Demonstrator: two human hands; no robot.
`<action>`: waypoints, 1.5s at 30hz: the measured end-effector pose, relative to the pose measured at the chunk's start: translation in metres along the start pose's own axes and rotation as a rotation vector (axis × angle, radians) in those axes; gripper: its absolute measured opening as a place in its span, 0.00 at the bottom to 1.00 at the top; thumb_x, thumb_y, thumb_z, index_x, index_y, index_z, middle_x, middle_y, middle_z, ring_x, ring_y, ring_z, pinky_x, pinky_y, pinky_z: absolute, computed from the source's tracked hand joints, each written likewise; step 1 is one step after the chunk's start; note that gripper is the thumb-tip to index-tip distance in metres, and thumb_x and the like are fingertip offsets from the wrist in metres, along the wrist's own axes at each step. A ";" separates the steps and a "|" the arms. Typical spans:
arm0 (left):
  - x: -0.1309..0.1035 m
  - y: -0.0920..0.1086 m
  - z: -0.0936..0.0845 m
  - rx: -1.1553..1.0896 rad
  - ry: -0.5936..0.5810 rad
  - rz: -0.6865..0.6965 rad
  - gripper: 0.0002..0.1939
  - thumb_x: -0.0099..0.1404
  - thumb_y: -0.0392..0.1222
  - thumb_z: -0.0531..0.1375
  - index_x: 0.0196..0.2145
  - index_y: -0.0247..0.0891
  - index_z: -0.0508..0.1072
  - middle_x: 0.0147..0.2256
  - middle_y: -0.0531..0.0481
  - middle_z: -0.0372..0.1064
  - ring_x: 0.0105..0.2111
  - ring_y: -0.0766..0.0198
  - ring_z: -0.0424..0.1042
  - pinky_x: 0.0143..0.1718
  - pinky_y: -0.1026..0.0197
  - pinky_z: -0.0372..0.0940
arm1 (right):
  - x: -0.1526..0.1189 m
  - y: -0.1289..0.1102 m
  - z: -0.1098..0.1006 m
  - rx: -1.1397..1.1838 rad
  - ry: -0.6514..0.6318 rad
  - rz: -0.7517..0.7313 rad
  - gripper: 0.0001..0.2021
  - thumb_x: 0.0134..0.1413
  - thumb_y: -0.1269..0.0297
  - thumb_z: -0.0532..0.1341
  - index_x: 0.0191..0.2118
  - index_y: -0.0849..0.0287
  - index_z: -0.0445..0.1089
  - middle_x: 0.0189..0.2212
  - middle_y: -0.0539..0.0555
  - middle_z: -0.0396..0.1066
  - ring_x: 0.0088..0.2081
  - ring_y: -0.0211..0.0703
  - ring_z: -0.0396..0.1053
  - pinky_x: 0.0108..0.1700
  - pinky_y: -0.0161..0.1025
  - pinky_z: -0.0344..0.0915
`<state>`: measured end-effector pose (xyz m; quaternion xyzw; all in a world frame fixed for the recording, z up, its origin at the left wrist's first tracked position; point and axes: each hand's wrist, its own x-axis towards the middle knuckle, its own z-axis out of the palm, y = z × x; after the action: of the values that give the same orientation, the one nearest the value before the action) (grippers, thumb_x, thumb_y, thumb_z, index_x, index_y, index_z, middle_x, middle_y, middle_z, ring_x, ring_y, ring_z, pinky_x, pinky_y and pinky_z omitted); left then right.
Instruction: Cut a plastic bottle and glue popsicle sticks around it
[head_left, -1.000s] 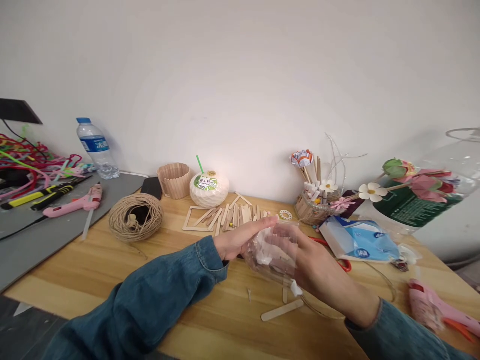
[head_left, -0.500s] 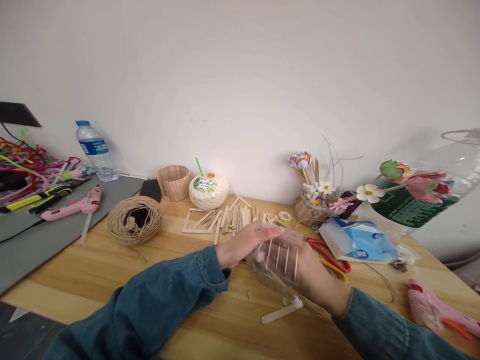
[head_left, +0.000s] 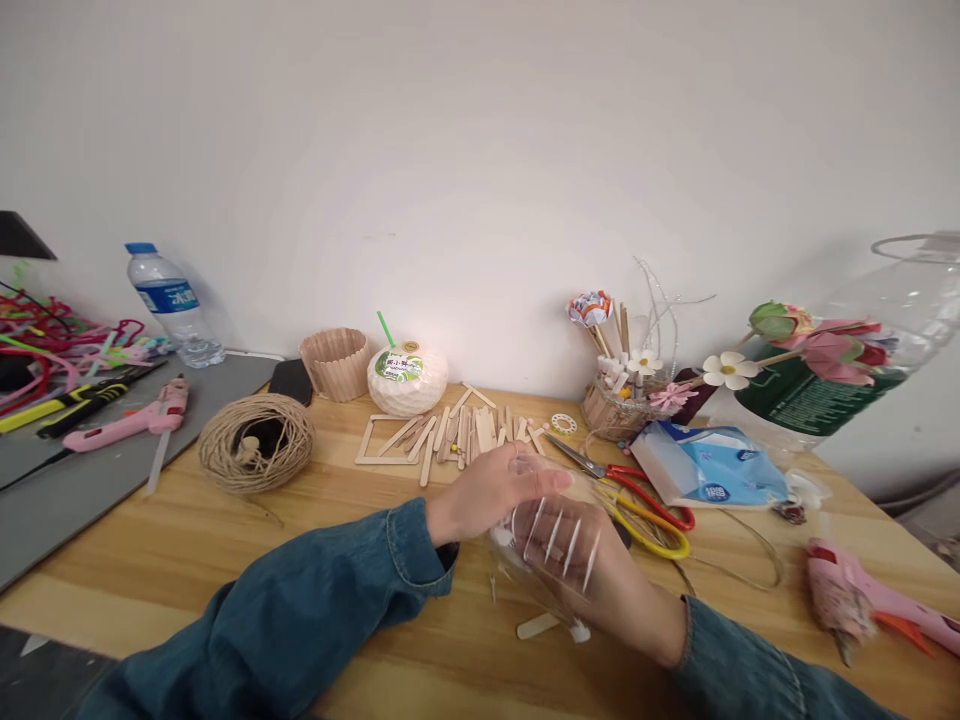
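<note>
Clear plastic catches the light above the middle of a wooden table (head_left: 427,670), seen through the head camera I follow from a distance. The plastic container (head_left: 559,545) is between the person's two hands, nearer the table's front edge than the wall. I see the left hand (head_left: 487,490) closed on its upper end, the thumb laid across the top and the fingertips out of sight. The right hand (head_left: 622,580) shows through the clear wall with fingers close together; I cannot tell whether it is inside the container or behind it, nor how firm its hold is. White material (head_left: 580,632) sits at the container's lower tip, just beside a lone wooden stick (head_left: 537,627) on the front half of the surface.

Just beyond the hands lie scissors (head_left: 589,465), red and yellow at the handles, and a heap of wooden sticks (head_left: 484,430). Toward the back edge I see a white coconut (head_left: 412,385) with a green straw (head_left: 385,328), beside a ribbed wooden cup (head_left: 334,365). A coil of twine (head_left: 225,440) rests near the grey mat (head_left: 67,500) at the table's left. A blue tissue pack (head_left: 712,465) lies to the right, and a pink glue gun (head_left: 832,580) lies near the right edge.
</note>
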<state>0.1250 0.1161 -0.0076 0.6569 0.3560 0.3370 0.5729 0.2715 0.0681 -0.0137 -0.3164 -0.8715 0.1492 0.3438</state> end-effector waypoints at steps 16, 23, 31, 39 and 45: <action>0.005 0.003 -0.012 0.085 -0.007 0.046 0.23 0.53 0.59 0.60 0.37 0.37 0.67 0.32 0.49 0.69 0.34 0.61 0.67 0.38 0.60 0.59 | 0.001 0.001 -0.007 0.839 -0.055 0.623 0.16 0.48 0.52 0.63 0.28 0.61 0.66 0.24 0.48 0.63 0.25 0.32 0.57 0.27 0.31 0.55; 0.018 0.006 -0.043 -0.082 -0.008 0.053 0.26 0.52 0.60 0.60 0.37 0.34 0.68 0.36 0.46 0.69 0.33 0.62 0.68 0.30 0.64 0.61 | -0.007 0.010 -0.032 0.822 0.149 0.729 0.16 0.49 0.51 0.61 0.29 0.60 0.64 0.21 0.45 0.59 0.21 0.30 0.53 0.23 0.29 0.51; 0.017 0.000 -0.043 -0.338 -0.186 0.039 0.31 0.47 0.64 0.61 0.39 0.35 0.70 0.35 0.44 0.71 0.33 0.59 0.72 0.30 0.63 0.64 | -0.001 -0.008 -0.046 -0.050 0.310 0.145 0.04 0.59 0.66 0.53 0.35 0.55 0.65 0.40 0.55 0.70 0.42 0.42 0.67 0.43 0.37 0.63; 0.017 0.004 -0.029 -0.360 0.045 -0.071 0.23 0.49 0.57 0.64 0.33 0.34 0.72 0.30 0.49 0.70 0.24 0.66 0.69 0.22 0.65 0.62 | -0.004 -0.014 -0.030 0.202 -0.087 0.299 0.21 0.50 0.53 0.61 0.50 0.54 0.62 0.40 0.53 0.72 0.40 0.45 0.70 0.40 0.37 0.67; 0.018 0.001 -0.022 -0.426 0.227 -0.087 0.21 0.54 0.58 0.60 0.32 0.35 0.71 0.26 0.52 0.68 0.22 0.67 0.68 0.21 0.67 0.61 | 0.007 0.002 -0.016 0.375 0.214 0.528 0.14 0.43 0.58 0.66 0.36 0.57 0.68 0.26 0.47 0.68 0.28 0.38 0.65 0.30 0.33 0.63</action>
<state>0.1160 0.1425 -0.0030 0.4631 0.3670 0.4512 0.6688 0.2792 0.0748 0.0004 -0.4763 -0.6757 0.3569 0.4349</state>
